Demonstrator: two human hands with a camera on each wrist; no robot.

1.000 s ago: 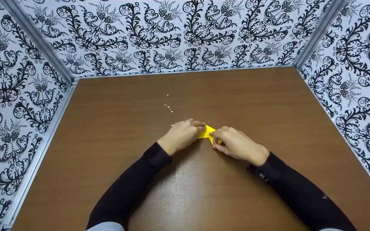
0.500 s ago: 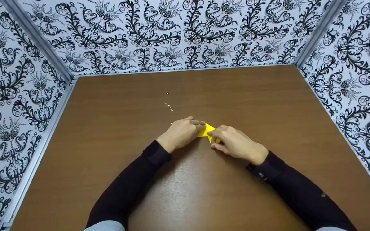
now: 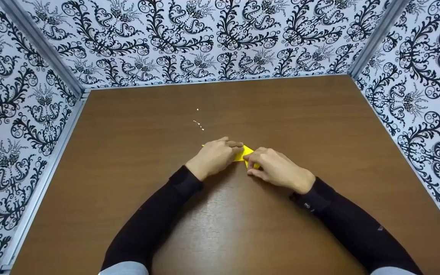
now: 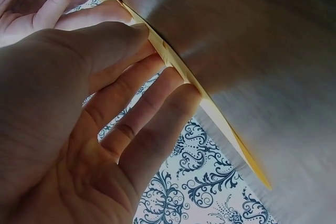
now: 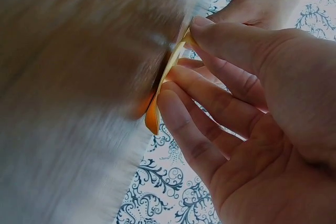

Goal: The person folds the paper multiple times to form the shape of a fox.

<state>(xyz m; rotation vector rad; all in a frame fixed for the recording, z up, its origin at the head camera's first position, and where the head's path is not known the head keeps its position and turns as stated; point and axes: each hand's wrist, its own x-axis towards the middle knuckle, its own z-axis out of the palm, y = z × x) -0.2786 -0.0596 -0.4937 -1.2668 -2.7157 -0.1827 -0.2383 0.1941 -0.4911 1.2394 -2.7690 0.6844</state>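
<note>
A folded piece of yellow paper [image 3: 247, 151] lies on the brown table, with a pointed corner showing past the left hand. My left hand [image 3: 217, 153] rests over its left part, fingers fairly straight; in the left wrist view the fingertips press along the thin paper [image 4: 226, 123]. At the paper's right end, my right hand [image 3: 277, 166] has its bent index finger and thumb on a narrow folded part. The right wrist view shows the thumb and fingertips against the paper's curled edge [image 5: 153, 117]. Both hands cover much of the paper.
Beyond the hands, several tiny pale specks [image 3: 199, 124] mark the wooden table [image 3: 147, 110]. Walls with a black-and-white scroll pattern [image 3: 189, 38] stand at the back and both sides, with grey metal strips [image 3: 40, 44] at the corners.
My right hand has slid slightly left along the paper, closer to my left hand. The left hand keeps its place, while the whole head view has shifted a little.
</note>
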